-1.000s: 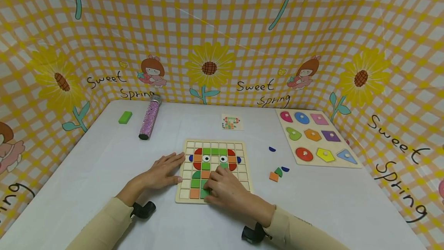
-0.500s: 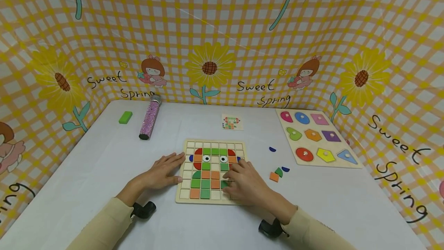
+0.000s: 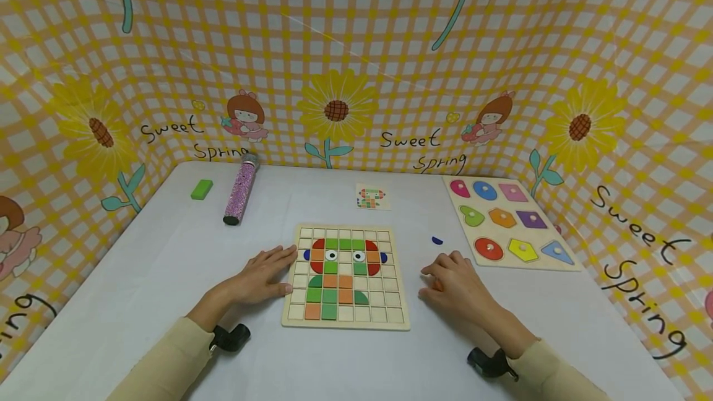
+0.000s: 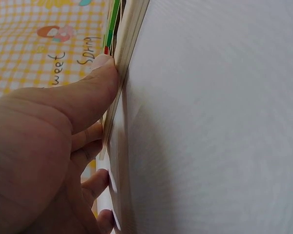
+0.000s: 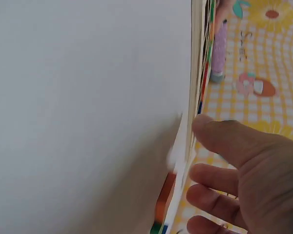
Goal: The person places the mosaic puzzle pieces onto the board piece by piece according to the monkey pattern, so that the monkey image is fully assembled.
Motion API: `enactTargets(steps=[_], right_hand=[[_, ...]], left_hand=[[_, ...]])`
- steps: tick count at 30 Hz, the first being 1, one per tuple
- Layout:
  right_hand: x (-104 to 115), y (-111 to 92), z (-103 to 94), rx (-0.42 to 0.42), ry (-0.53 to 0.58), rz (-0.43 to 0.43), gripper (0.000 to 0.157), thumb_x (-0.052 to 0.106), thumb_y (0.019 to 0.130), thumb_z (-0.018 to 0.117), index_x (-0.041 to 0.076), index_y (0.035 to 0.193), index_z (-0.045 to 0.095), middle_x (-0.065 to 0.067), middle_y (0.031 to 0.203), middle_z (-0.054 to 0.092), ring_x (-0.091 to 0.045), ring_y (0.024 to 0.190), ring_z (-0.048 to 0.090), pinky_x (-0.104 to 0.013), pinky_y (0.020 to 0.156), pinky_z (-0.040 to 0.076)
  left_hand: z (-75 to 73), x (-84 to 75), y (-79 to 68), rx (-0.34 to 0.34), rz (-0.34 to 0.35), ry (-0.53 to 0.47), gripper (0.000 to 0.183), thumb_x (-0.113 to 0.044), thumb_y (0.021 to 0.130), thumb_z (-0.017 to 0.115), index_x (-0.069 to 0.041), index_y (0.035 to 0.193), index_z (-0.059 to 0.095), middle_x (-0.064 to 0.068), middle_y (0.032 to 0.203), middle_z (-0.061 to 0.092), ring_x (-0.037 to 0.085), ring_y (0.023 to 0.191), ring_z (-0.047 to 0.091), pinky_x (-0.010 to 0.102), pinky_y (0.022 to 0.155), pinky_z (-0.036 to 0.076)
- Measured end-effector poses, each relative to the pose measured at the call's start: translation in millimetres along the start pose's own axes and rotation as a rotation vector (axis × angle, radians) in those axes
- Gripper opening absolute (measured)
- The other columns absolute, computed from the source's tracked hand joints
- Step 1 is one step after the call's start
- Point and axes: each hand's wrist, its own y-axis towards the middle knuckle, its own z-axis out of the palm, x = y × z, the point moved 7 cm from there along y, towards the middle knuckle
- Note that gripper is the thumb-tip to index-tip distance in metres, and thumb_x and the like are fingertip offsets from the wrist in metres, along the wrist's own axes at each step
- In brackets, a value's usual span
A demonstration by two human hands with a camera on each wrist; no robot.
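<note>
A wooden grid board [image 3: 392, 314] carries square, rounded and eye tiles that form a coloured figure. Along its left edge lies my left hand [image 3: 262, 277], fingers extended, the thumb touching the rim in the left wrist view. My right hand [image 3: 459, 283] is off the board's right side, above the loose pieces, with thumb and fingers apart and nothing between them. In the right wrist view an orange square tile [image 5: 164, 197], a green piece [image 5: 156, 227] and a blue piece [image 5: 165, 228] lie below the fingertips; the hand mostly hides them in the head view. A green quarter-round tile [image 3: 361, 297] sits in the board's lower part.
A dark blue half-round piece [image 3: 437, 241] lies beyond my right hand. Farther back are a picture card [image 3: 374, 197], a glittery pink microphone [image 3: 241, 194] and a green block [image 3: 202, 189]. A shape puzzle board [image 3: 470, 237] stands at the right.
My right hand has moved right, from over the lower middle of the board to the loose pieces, uncovering the green quarter-round tile. My left hand stays at the board's left edge.
</note>
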Motion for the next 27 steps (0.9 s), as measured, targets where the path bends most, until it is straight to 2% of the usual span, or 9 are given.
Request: enactTargets(steps=[9,18,27], right_hand=[[-31,-6,1.6,0.031,-0.033,0.057,0.034,0.035,0.068,0.083,0.013,0.093,0.075,-0.001,0.086,0.06,-0.019,0.084,0.044,-0.032,0.071,0.034],[-32,-13,-1.7,0.003,-0.037,-0.016,0.031,0.031,0.065,0.085,0.015,0.09,0.076,0.001,0.084,0.059,-0.018,0.084,0.044,-0.033,0.071,0.034],[-28,-16,-3.4,-0.009,-0.016,-0.062,0.024,0.025,0.068,0.083,0.016,0.088,0.075,0.005,0.083,0.059,-0.014,0.084,0.043,-0.03,0.071,0.033]], left_hand=[[-0.5,0.2,-0.5,-0.003,-0.003,0.001,0.071,-0.035,0.092,0.058,-0.008,0.149,0.026,0.012,0.158,0.021,0.041,0.145,0.013,0.068,0.11,0.011],[0.0,0.1,-0.3,-0.009,0.006,0.006,0.071,-0.035,0.092,0.059,-0.008,0.149,0.027,0.012,0.158,0.022,0.041,0.145,0.014,0.068,0.109,0.012],[-0.5,-1.1,-0.4,-0.008,0.007,0.006,0.071,-0.034,0.092,0.059,-0.007,0.149,0.027,0.013,0.157,0.022,0.041,0.144,0.014,0.068,0.109,0.013]])
